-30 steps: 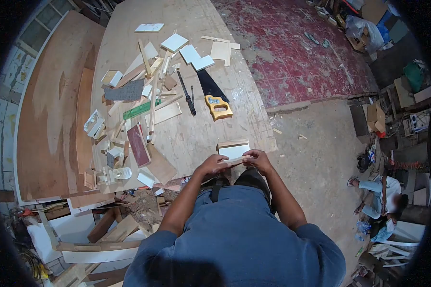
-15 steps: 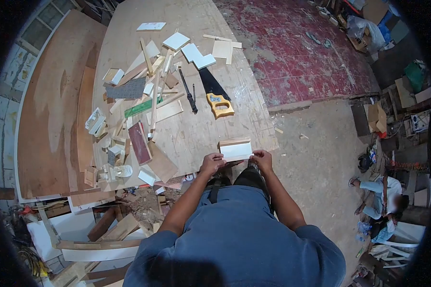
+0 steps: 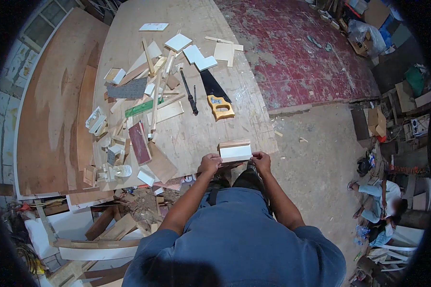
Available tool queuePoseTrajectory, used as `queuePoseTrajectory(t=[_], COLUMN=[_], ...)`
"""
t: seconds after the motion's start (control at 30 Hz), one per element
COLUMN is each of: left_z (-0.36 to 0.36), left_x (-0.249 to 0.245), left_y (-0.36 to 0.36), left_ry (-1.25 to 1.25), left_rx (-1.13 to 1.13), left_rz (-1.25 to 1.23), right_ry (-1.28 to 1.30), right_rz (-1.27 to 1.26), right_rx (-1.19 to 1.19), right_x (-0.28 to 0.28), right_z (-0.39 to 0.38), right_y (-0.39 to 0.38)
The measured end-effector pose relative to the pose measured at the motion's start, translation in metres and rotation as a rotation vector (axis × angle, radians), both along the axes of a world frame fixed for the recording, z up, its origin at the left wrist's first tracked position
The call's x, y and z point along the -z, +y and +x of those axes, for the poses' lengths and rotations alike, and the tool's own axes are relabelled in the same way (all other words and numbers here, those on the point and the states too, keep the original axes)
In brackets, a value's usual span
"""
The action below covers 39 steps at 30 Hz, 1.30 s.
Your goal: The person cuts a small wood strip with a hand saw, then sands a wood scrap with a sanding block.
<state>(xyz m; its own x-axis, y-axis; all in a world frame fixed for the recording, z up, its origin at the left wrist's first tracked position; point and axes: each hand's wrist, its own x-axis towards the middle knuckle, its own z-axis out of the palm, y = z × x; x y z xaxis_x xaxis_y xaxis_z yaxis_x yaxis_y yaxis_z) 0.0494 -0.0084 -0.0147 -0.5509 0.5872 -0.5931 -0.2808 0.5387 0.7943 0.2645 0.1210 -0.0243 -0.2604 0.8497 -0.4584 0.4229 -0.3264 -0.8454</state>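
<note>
A small piece with a white face and wooden strips along its long edges [image 3: 235, 152] lies at the near edge of the plywood table [image 3: 210, 134]. My left hand [image 3: 210, 163] pinches its left end, near the lower corner. At the right end, my right hand [image 3: 261, 161] holds the other near corner between thumb and fingers. Beyond the piece, a handsaw with a yellow handle [image 3: 221, 107] rests on the table, its dark blade pointing away. Left of the saw lies a thin black tool [image 3: 190, 95].
Wood strips, white offcuts [image 3: 178, 42], a green strip [image 3: 143, 108] and a dark red block [image 3: 139, 143] cover the table's left part. A clear container [image 3: 122, 171] stands near the front left edge. A seated person [image 3: 390, 201] is far right on the floor.
Both hands keep hold of the piece at its ends, with almost no movement. The view has shifted very slightly.
</note>
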Motion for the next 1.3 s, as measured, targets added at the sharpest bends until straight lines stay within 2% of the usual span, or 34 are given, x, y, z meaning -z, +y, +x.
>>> queuePoseTrajectory(t=[0.07, 0.13, 0.2, 0.33, 0.37, 0.43, 0.5, 0.57, 0.63, 0.67, 0.73, 0.83, 0.9, 0.97, 1.03, 1.13, 1.3], left_z=[-0.001, -0.002, -0.002, 0.001, 0.002, 0.007, 0.006, 0.005, 0.002, 0.002, 0.002, 0.003, 0.004, 0.005, 0.002, 0.004, 0.004], left_x=[0.020, 0.024, 0.024, 0.024, 0.027, 0.025, 0.024, 0.023, 0.026, 0.027, 0.021, 0.010, 0.006, 0.005, 0.005, 0.006, 0.014], left_y=[-0.004, -0.005, -0.008, -0.010, -0.012, -0.013, -0.013, -0.014, -0.015, -0.015, -0.013, -0.013, -0.011, -0.011, -0.012, -0.013, -0.017], left_ry=[0.016, 0.010, -0.006, -0.095, -0.097, -0.015, -0.025, -0.031, -0.173, -0.172, -0.034, 0.012, -0.012, -0.038, -0.044, -0.088, -0.057], left_rx=[0.027, 0.006, 0.031, 0.008, 0.006, -0.016, -0.015, -0.017, -0.039, -0.041, 0.036, 0.083, 0.059, 0.037, 0.144, 0.080, 0.067], left_rz=[0.041, 0.254, 0.259, 0.275, 0.273, 0.353, 0.340, 0.326, 0.333, 0.332, 0.168, 0.119, 0.135, 0.151, 0.184, 0.230, 0.149], right_ry=[-0.018, 0.020, 0.054, 0.096, 0.132, 0.129, 0.130, 0.098, 0.068, 0.035, 0.015, 0.023, 0.046, 0.047, 0.070, 0.113, 0.151], right_rz=[0.126, 0.064, -0.003, 0.100, 0.163, 0.135, 0.108, 0.186, 0.199, 0.212, 0.225, 0.225, 0.208, 0.316, 0.308, 0.255, 0.242], right_rx=[-0.029, -0.012, 0.008, 0.015, 0.024, 0.026, 0.030, -0.009, -0.048, -0.086, -0.094, -0.086, -0.069, -0.055, -0.040, -0.033, -0.059], right_x=[0.007, 0.000, -0.004, 0.001, 0.004, 0.001, -0.004, -0.010, -0.005, -0.003, -0.006, -0.011, -0.014, -0.017, -0.016, -0.015, -0.016], right_z=[0.005, 0.008, 0.010, 0.010, 0.009, 0.006, 0.004, 0.002, 0.002, 0.003, 0.002, 0.001, 0.001, 0.000, -0.001, 0.001, -0.001], right_y=[0.002, 0.006, 0.007, 0.005, 0.004, 0.003, 0.001, -0.001, -0.001, -0.002, -0.003, -0.002, -0.002, -0.001, 0.000, 0.003, 0.000])
